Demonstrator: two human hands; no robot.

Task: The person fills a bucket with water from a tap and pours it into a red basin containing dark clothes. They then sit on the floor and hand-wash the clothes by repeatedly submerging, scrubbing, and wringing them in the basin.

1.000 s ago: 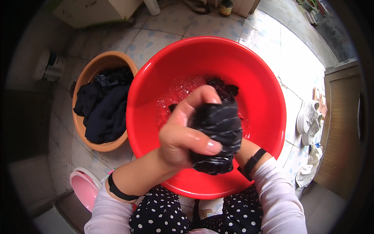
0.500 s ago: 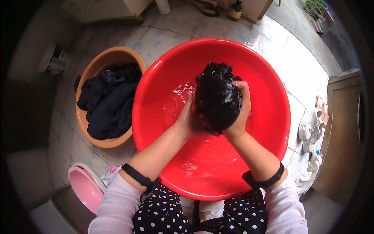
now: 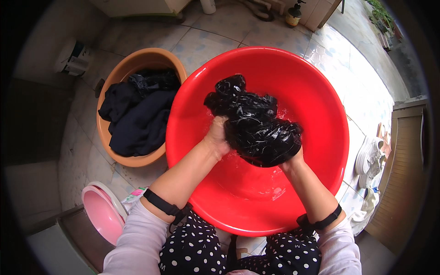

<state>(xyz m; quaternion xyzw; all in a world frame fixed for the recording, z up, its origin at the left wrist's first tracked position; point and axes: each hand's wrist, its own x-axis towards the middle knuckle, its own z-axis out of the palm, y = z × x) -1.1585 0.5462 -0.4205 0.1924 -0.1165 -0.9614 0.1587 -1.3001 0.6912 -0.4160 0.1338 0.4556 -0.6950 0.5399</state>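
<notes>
Black wet cloth (image 3: pixel 263 133) is held bunched between both hands, over the middle of the red basin (image 3: pixel 318 105), inside its rim as seen from above. Whether its underside is touching the water (image 3: pixel 275 190) cannot be told. Cloth is stretched slantwise, one lump toward upper left, bulkier lump toward lower right; wet shine seen on the folds.

Left hand (image 3: pixel 217 137): placed against the cloth's left lower side, partly covered by it. Most fingers hidden by cloth; spread or pressed together cannot be told. Left forearm is angled up and to the right from the lower edge, wrist over the basin.

Right hand (image 3: pixel 292 160): tucked at the cloth's lower right end, mostly covered. Fingers hidden too; whether anything is pinched cannot be told. Right forearm is angled up and to the left, so both forearms are converged on the cloth.

Black bands are worn on both forearms, left band (image 3: pixel 160 204) and right band (image 3: pixel 327 220), right by the ends of the pale sleeves (image 3: pixel 137 238). Dotted trousers (image 3: pixel 195 247) are seen below the basin. Orange basin (image 3: pixel 103 126), loaded with dark clothes (image 3: pixel 142 121), is set just beside the red one, on the left.
</notes>
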